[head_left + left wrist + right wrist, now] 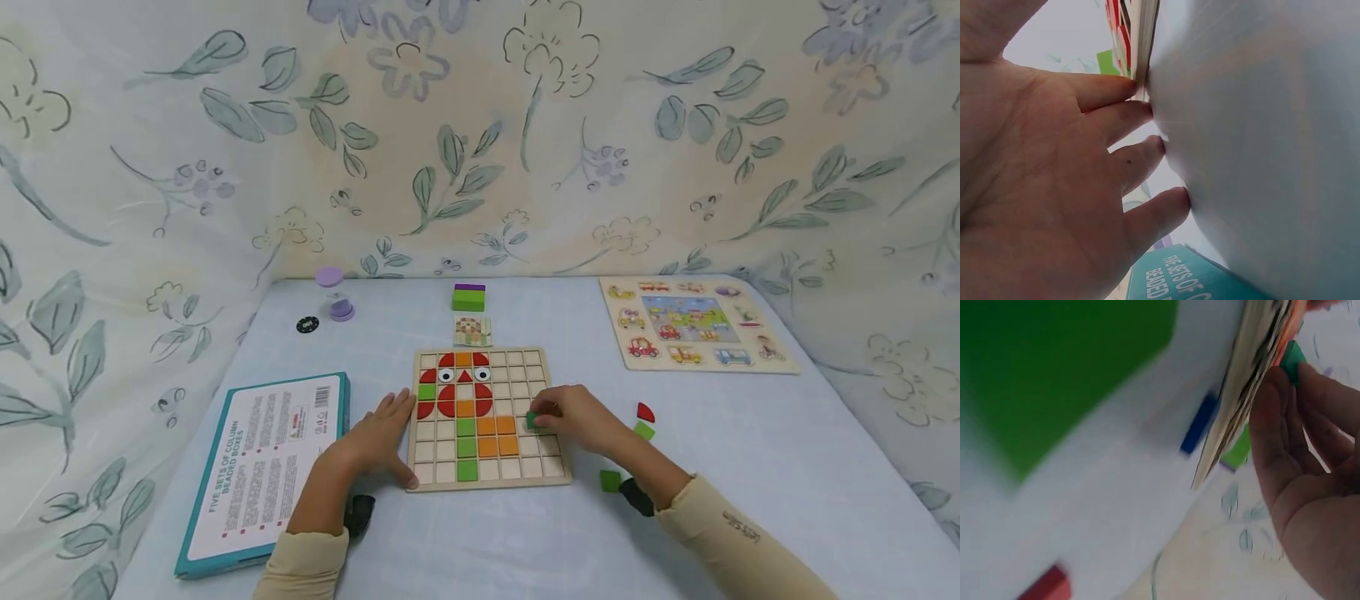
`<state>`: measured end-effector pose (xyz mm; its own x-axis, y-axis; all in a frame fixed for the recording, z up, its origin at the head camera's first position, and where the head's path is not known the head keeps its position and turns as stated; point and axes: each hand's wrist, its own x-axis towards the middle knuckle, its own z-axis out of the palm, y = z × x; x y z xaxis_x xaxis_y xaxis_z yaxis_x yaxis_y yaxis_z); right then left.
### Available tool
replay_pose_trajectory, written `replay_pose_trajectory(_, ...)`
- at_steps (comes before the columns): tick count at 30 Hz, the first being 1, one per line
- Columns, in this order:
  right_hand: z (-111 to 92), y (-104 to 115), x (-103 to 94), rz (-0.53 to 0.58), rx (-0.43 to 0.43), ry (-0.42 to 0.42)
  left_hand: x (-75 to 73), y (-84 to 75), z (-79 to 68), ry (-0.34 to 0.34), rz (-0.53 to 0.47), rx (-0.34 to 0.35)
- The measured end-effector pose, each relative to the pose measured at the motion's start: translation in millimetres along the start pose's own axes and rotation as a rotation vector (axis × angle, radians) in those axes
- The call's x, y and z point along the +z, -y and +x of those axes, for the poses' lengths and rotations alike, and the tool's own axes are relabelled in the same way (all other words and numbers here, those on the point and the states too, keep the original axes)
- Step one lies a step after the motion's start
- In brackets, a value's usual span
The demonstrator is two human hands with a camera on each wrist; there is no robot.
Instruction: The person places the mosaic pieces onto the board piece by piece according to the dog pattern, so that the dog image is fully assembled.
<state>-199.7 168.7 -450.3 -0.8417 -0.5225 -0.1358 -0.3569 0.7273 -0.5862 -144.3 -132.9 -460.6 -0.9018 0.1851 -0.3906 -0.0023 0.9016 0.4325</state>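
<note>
A wooden grid board (528, 475) lies on the table, partly filled with red, green and orange pieces and two eye pieces. My right hand (577, 421) pinches a dark green block (533, 419) between thumb and fingertips at the right side of the grid. The same green block (1294, 360) shows between the fingers in the right wrist view. My left hand (378, 442) has its fingers extended and touches the board's left edge, with the thumb at the near left corner. In the left wrist view its fingertips meet the tabletop beside the board.
A teal-edged box (262, 467) lies left of the board. Loose pieces, among them a green square (611, 481) and a red quarter-round (646, 412), lie on the right. Behind are a picture card (472, 331), stacked blocks (468, 298), a purple sand timer (336, 296) and a vehicle puzzle (701, 323).
</note>
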Motion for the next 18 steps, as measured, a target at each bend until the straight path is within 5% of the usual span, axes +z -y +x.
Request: replay_pose_trajectory(18, 12.3, 19.8, 19.4, -0.199, 0.069, -0.011, -0.5, 1.0, 0.1, 0.003, -0.006, -0.011)
